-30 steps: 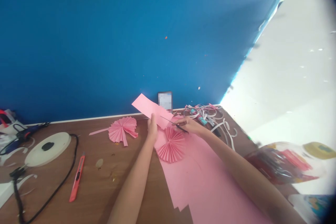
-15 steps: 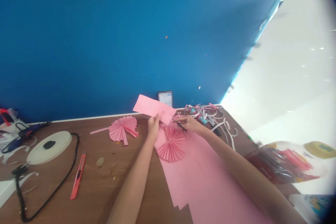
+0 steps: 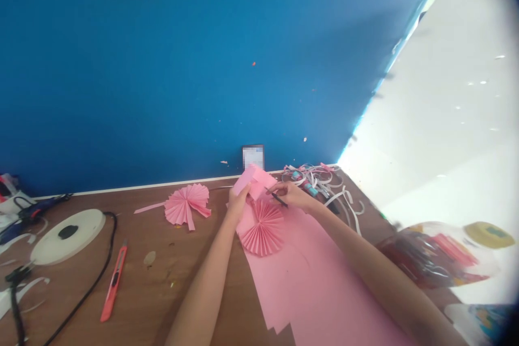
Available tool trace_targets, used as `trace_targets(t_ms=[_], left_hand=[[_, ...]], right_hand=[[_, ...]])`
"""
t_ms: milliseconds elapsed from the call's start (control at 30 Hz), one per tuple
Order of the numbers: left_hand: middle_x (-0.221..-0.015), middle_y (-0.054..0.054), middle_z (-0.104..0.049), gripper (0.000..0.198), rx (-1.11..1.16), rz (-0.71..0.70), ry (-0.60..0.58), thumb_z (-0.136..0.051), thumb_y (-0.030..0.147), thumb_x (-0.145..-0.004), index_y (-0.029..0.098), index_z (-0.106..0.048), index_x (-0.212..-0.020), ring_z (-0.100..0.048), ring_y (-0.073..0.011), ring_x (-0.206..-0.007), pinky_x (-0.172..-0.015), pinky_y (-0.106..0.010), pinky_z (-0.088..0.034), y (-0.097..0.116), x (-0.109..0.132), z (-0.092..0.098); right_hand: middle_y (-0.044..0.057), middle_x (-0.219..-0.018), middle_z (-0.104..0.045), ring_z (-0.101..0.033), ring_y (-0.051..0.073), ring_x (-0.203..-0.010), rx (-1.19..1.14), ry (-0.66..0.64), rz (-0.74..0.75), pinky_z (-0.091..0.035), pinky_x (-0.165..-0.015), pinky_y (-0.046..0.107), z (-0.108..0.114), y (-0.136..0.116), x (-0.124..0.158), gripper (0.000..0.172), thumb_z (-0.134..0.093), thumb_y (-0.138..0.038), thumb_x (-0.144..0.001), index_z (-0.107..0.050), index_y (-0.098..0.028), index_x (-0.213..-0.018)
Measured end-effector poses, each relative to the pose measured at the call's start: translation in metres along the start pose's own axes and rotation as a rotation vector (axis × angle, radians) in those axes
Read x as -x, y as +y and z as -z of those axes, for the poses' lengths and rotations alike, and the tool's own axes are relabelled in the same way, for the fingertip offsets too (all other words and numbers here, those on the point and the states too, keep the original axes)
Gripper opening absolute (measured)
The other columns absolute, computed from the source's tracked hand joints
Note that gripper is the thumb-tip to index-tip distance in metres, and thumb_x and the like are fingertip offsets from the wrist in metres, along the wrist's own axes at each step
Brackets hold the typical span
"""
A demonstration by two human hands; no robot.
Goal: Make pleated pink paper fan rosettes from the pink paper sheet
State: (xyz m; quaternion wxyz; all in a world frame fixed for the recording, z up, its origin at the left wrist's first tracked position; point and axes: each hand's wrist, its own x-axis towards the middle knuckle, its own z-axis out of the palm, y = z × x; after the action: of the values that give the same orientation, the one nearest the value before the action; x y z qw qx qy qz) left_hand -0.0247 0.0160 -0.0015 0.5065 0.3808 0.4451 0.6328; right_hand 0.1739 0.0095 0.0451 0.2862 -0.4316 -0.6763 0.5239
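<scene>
My left hand (image 3: 239, 203) grips a piece of pink paper (image 3: 256, 179), thumb on top; the paper is bent over on itself, with overlapping layers. Close to its right edge, my right hand (image 3: 288, 194) is closed around a thin black pen-like stick (image 3: 280, 200) whose exact kind I cannot make out. Just below both hands, a round pleated pink paper fan (image 3: 263, 230) lies on large pink sheets (image 3: 320, 275). Another pleated fan (image 3: 187, 204), with a gap in its circle and a strip sticking out, rests to the left on the brown table.
A red utility knife (image 3: 114, 284) lies at the left, near a pale disc (image 3: 68, 237) and a black cable (image 3: 97, 286). Tangled white strips (image 3: 320, 178) are heaped at the back right. A small screen (image 3: 253, 157) leans against the blue wall (image 3: 182, 65). A clear bag (image 3: 438, 254) sits at the right edge.
The pink paper, stretched out flat to the left before, is now folded over and shorter between my hands. Both hands stay close together, and the view has shifted slightly.
</scene>
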Motion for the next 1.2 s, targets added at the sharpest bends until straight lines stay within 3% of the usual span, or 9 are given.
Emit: trace_targets(t_ms=[167,333,567,767,967,1200], left_hand=[[-0.060,-0.001,-0.058,0.029,-0.028,0.039,-0.100,-0.069,0.038,-0.068,0.013,-0.063,-0.080,-0.054,-0.0123,-0.058,-0.056,-0.024,-0.041,-0.004,-0.002,0.001],[-0.079,-0.006,-0.067,0.033,-0.039,-0.024,-0.064,-0.072,0.035,-0.066,0.013,-0.066,-0.089,-0.061,-0.0172,-0.078,-0.067,-0.025,-0.045,-0.008,-0.005,0.003],[-0.079,-0.007,-0.068,0.033,-0.019,-0.060,-0.159,-0.068,0.036,-0.069,0.013,-0.067,-0.093,-0.061,-0.0179,-0.074,-0.061,-0.025,-0.043,-0.011,-0.007,0.004],[-0.062,-0.001,-0.059,0.034,-0.030,0.074,-0.155,-0.068,0.041,-0.068,0.012,-0.064,-0.084,-0.051,-0.0106,-0.053,-0.050,-0.022,-0.036,-0.010,-0.006,0.004],[-0.075,-0.001,-0.061,0.033,0.055,-0.102,-0.109,-0.069,0.039,-0.067,0.017,-0.062,-0.091,-0.055,-0.0113,-0.067,-0.058,-0.020,-0.040,-0.002,0.001,0.003],[-0.060,0.001,-0.053,0.038,-0.032,-0.041,0.078,-0.068,0.050,-0.068,0.014,-0.061,-0.079,-0.053,-0.0136,-0.064,-0.060,-0.023,-0.040,-0.005,-0.003,0.004]], right_hand=[[-0.006,-0.049,-0.049,-0.039,0.007,-0.045,-0.028,0.011,-0.032,-0.031,-0.047,0.021,-0.002,-0.002,0.001,0.039,-0.072,-0.031,-0.061,-0.066,-0.012,-0.095],[-0.005,-0.052,-0.051,-0.040,0.007,-0.046,-0.046,0.009,-0.023,-0.030,-0.047,0.020,-0.004,0.000,0.001,0.038,-0.072,-0.031,-0.062,-0.066,-0.012,-0.094],[-0.002,-0.062,-0.058,-0.043,0.008,-0.050,-0.071,-0.006,-0.051,-0.033,-0.049,0.021,-0.007,0.006,-0.002,0.032,-0.071,-0.031,-0.062,-0.066,-0.012,-0.088],[-0.007,-0.054,-0.047,-0.036,0.005,-0.049,-0.056,0.004,0.050,-0.027,-0.049,0.019,-0.009,0.001,0.000,0.030,-0.071,-0.030,-0.064,-0.063,-0.013,-0.088],[-0.007,-0.052,-0.046,-0.034,0.006,-0.047,-0.041,0.020,0.003,-0.024,-0.049,0.020,-0.011,-0.004,0.002,0.031,-0.070,-0.032,-0.063,-0.061,-0.014,-0.086],[-0.006,-0.054,-0.049,-0.037,0.007,-0.048,-0.039,0.035,-0.012,-0.028,-0.049,0.020,-0.011,-0.001,0.000,0.031,-0.072,-0.033,-0.060,-0.062,-0.014,-0.082]])
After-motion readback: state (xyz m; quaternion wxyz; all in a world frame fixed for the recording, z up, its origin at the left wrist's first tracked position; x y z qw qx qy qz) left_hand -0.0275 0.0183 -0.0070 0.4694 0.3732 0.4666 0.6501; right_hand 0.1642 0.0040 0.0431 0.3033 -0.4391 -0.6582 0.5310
